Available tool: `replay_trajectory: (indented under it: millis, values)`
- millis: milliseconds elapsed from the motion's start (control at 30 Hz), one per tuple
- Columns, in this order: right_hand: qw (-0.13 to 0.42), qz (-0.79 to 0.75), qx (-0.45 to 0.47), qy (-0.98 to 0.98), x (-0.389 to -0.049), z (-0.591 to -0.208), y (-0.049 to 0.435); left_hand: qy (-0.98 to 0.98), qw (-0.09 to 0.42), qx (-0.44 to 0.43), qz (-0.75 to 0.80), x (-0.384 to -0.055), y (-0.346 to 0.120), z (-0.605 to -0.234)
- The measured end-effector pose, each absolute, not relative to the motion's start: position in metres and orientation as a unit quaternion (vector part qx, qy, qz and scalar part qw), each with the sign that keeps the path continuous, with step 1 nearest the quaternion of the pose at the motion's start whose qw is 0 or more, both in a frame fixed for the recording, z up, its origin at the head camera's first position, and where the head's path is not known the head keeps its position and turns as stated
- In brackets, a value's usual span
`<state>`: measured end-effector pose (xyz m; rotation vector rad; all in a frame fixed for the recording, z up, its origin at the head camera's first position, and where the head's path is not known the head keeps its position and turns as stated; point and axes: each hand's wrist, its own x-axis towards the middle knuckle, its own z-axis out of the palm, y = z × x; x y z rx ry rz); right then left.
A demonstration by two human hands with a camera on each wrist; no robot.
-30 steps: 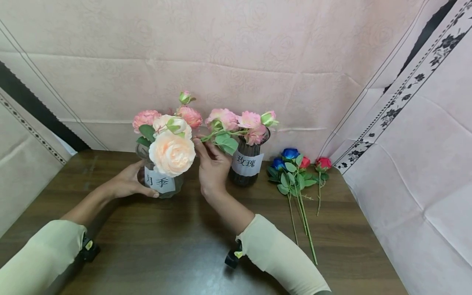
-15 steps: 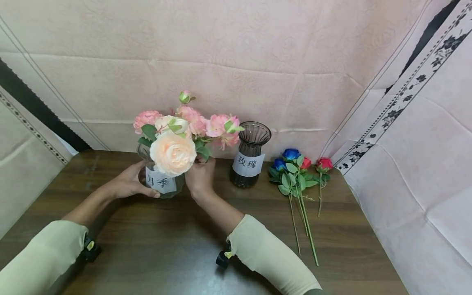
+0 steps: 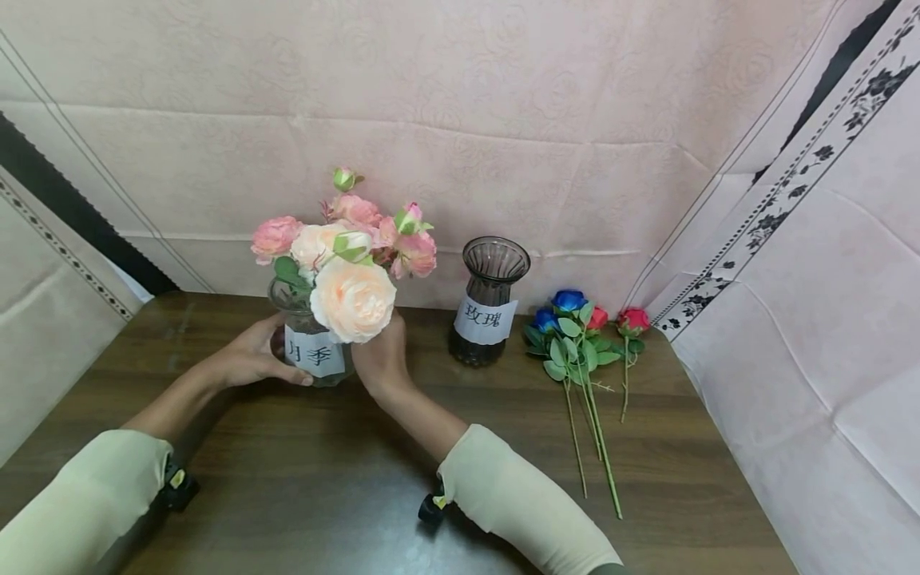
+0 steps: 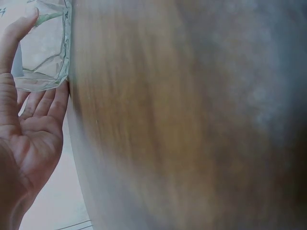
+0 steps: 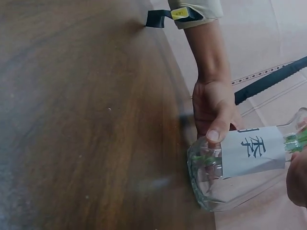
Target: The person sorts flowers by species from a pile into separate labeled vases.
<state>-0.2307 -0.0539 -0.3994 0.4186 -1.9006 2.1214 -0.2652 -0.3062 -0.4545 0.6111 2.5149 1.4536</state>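
Note:
My left hand (image 3: 247,355) grips a clear glass vase (image 5: 206,189) by its left side, thumb across the front near the white paper label (image 3: 314,352). Several artificial flowers stand in it, among them a large peach bloom (image 3: 354,300) and pink ones. Green stems (image 5: 296,142) pass through its neck in the right wrist view. My right hand (image 3: 382,355) is at the vase's right side, below a pink flower spray (image 3: 414,254) that moves with it; the peach bloom hides its fingertips. In the left wrist view, my left palm and fingers (image 4: 42,103) curve around the vase's base.
A dark glass vase (image 3: 491,275) with a white label stands to the right, without flowers. Farther right, blue roses (image 3: 569,300) and red roses (image 3: 632,321) lie on the wooden table (image 3: 316,479). A pale patterned cloth (image 3: 460,176) hangs behind the table.
My right hand has carried the pink spray left, from in front of the dark vase to the clear vase. The blooms there have shifted, the peach one rightward. My left hand stays on the vase.

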Motion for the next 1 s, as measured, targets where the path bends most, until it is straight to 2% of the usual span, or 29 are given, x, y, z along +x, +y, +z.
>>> replay_trajectory:
  millis: [133,200,600,1000]
  values:
    - [0.167,0.706,0.135,-0.675,-0.230,-0.405,-0.050,0.844,0.082,0.211,0.487,-0.265,-0.306,-0.455]
    - [0.155,0.722,0.127,-0.662,-0.230,-0.408,-0.047,0.844,0.080,0.210,0.486,-0.264,-0.305,-0.454]
    - [-0.013,0.753,0.082,-0.652,-0.231,-0.415,-0.011,0.839,0.082,0.219,0.491,-0.263,-0.307,-0.452]
    - [-0.093,0.722,0.079,-0.681,-0.233,-0.403,0.041,0.863,0.078,0.199,0.459,-0.253,-0.304,-0.451]
